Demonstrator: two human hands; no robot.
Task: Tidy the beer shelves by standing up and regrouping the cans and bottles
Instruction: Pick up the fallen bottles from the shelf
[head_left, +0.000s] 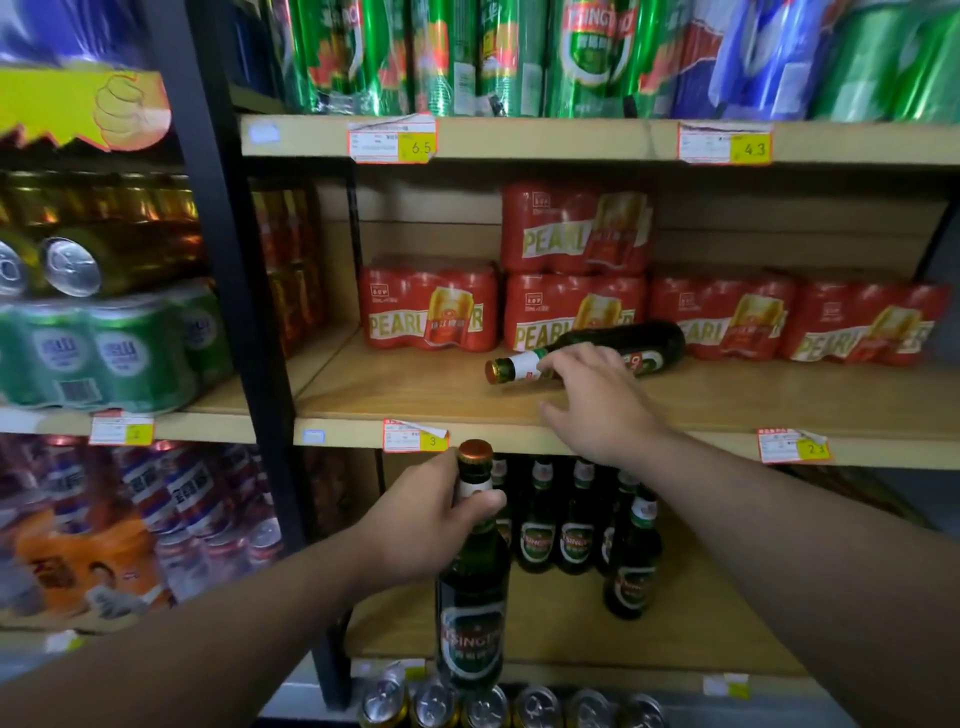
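Note:
My left hand (431, 514) grips the neck of an upright green beer bottle (472, 597), held in front of the lower shelf. On the middle shelf (415, 395) a second green bottle (623, 345) lies on its side, cap pointing left. My right hand (592, 400) hovers over its neck with fingers spread, fingertips at the white neck label; I cannot tell whether they touch it. Several green bottles (576, 525) stand grouped on the lower shelf (701, 639).
Red can packs (431, 306) line the back of the middle shelf, one stacked on top. Green and blue can packs (587, 57) fill the top shelf. A black upright post (244, 291) divides off the left bay of cans. Loose can tops (488, 706) show at the bottom.

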